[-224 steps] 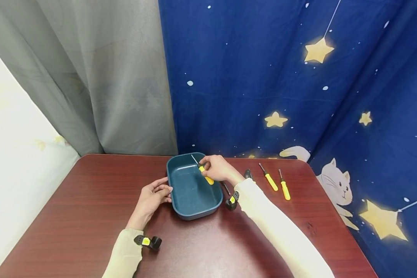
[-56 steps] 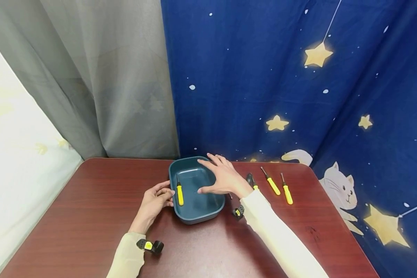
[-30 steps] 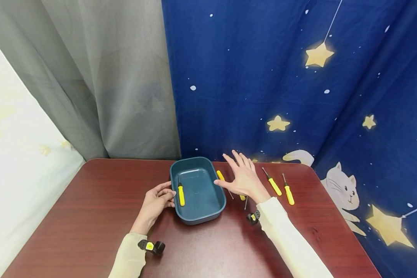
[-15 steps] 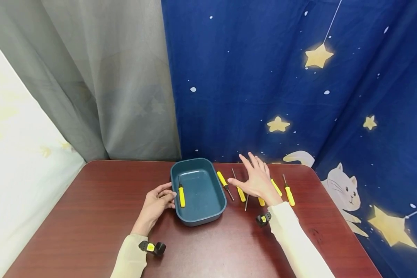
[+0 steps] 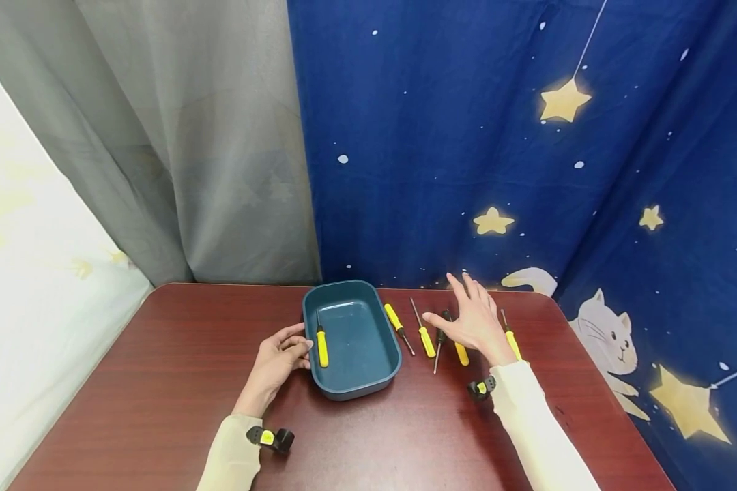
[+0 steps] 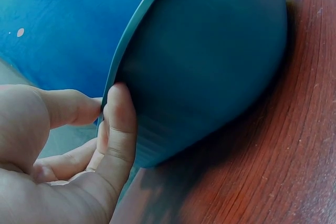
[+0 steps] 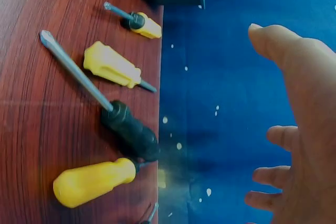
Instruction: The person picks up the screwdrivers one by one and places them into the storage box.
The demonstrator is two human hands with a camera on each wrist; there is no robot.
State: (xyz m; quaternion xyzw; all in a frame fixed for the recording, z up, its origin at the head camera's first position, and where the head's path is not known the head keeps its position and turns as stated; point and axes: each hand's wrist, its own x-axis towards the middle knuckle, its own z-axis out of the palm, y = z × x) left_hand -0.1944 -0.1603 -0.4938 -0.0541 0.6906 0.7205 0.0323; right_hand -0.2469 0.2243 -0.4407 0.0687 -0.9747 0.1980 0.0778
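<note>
The left hand (image 5: 278, 358) pinches the left rim of a dark teal plastic tub (image 5: 398, 358); in the left wrist view its thumb meets the rim and a finger lies along the outer wall. One yellow-handled screwdriver (image 5: 322, 348) lies inside the tub, along its left side. The right hand (image 5: 474, 324) holds nothing, its fingers spread above the row of screwdrivers right of the tub. That row shows a black-handled screwdriver (image 7: 128, 129) beside yellow-handled ones, among them a yellow screwdriver (image 7: 94, 182) nearest the hand. Part of the row is hidden under the right hand.
Everything lies on a reddish-brown wooden table (image 5: 160, 382). A yellow screwdriver (image 5: 511, 341) lies farthest right, partly behind the right wrist. Close behind the table's back edge hang a grey curtain (image 5: 239, 136) and a blue star-patterned curtain (image 5: 436, 136).
The yellow screwdriver that the right hand held over the tub now lies inside it. The emptied right hand has moved right, over the row. The left hand stays at the rim.
</note>
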